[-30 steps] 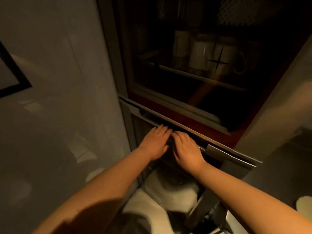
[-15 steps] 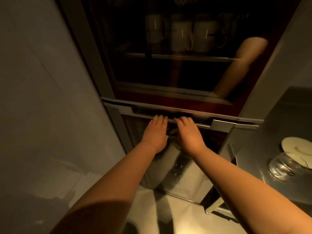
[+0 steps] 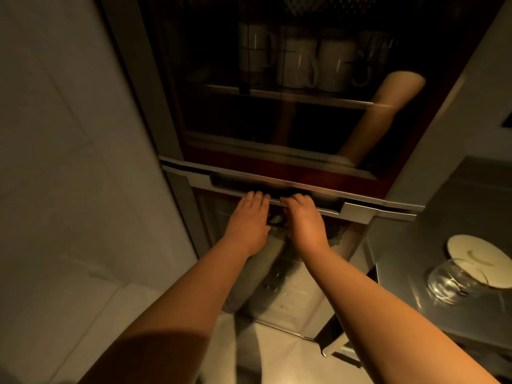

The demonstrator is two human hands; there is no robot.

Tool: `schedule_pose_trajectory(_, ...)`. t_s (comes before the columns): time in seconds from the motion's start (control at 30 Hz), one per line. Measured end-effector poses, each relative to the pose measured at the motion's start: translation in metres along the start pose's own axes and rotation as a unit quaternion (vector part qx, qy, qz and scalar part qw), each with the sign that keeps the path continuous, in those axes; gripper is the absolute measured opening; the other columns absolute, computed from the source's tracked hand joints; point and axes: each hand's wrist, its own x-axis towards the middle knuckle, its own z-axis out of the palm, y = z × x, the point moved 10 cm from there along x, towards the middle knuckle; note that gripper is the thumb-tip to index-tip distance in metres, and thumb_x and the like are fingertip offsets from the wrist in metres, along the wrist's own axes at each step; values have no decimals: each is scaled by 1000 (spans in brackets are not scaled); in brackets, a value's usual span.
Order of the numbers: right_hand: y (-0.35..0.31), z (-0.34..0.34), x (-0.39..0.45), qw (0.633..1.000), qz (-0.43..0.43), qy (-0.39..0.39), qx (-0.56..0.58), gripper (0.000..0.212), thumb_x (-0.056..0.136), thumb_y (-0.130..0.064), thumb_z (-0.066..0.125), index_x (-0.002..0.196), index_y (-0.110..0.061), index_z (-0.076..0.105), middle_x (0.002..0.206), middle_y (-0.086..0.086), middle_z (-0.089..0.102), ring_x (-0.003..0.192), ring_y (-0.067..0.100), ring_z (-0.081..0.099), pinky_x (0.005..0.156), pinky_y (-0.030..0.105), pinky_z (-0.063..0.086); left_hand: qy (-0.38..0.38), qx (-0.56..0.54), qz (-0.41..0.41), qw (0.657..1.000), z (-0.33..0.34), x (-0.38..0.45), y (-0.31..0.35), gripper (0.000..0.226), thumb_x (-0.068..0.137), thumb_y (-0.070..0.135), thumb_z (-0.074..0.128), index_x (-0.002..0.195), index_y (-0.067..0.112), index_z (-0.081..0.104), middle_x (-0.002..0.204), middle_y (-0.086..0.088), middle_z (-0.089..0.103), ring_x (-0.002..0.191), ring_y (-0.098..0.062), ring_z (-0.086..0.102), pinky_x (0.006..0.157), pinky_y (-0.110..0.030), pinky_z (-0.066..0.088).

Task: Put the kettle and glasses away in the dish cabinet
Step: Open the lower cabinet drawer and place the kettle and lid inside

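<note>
The dish cabinet (image 3: 388, 206) stands straight ahead, with a dark glass upper door and a silver handle strip (image 3: 329, 210) below it. My left hand (image 3: 249, 220) and my right hand (image 3: 304, 220) lie side by side on that strip, fingers hooked over its lip into the dark recess, fingertips hidden. A clear glass (image 3: 454, 281) lies tipped on the grey counter (image 3: 415, 259) at the right. No kettle is in view.
Several white mugs (image 3: 299, 62) stand on a shelf behind the glass door, which reflects my arms. A pale saucer (image 3: 482, 253) sits behind the glass on the counter. A plain wall (image 3: 69, 162) closes the left side. Pale floor lies below.
Both hands stay on the handle strip, fingers now deeper in the recess. The view has swung right and up, bringing the counter, glass and saucer into sight.
</note>
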Motion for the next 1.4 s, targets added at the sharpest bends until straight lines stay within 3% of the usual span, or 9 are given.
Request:
schedule_pose_trajectory(0.6,7,-3,8,999,16,-11,25,58,75,7,66,128,-15,58,122,5,60,117,21,49,90,30,45,-6,25,25,999,9,12,-11,72,96,36,45,151,15,3,158,-10,8,145,-27,3,115,-35,-5)
schedule_pose_trajectory(0.77,4,-5,5,999,3,41,20,40,77,-2,72,116,-12,66,105,6,66,98,24,59,72,32,50,9,46,46,998,15,13,-28,72,95,34,49,151,15,7,154,-12,18,144,-27,12,115,-36,-7)
schedule_pose_trajectory(0.93,7,-4,7,997,19,71,32,26,78,-6,73,103,-11,68,96,7,66,90,26,59,76,36,47,43,43,26,998,17,19,-24,62,94,39,47,146,14,23,143,-12,33,137,-28,25,119,-39,0)
schedule_pose_trajectory(1.13,5,-6,8,996,11,76,52,13,84,-8,68,96,-11,68,92,6,65,87,23,57,74,37,48,69,44,16,997,12,17,-22,53,98,38,40,143,15,25,141,-11,35,136,-27,26,119,-40,5)
schedule_pose_trajectory(1.23,2,-9,0,994,-9,89,61,2,86,-9,65,87,-11,66,84,4,60,80,21,54,69,36,45,68,45,3,997,12,6,-19,52,100,38,33,145,13,20,144,-12,31,137,-29,22,117,-40,-1)
schedule_pose_trajectory(1.4,-6,-16,-27,988,-66,109,86,6,85,-10,68,81,-12,63,78,3,58,72,19,50,62,32,40,50,45,-24,997,17,-35,-13,55,102,39,24,148,14,11,151,-11,21,142,-29,12,116,-41,-8)
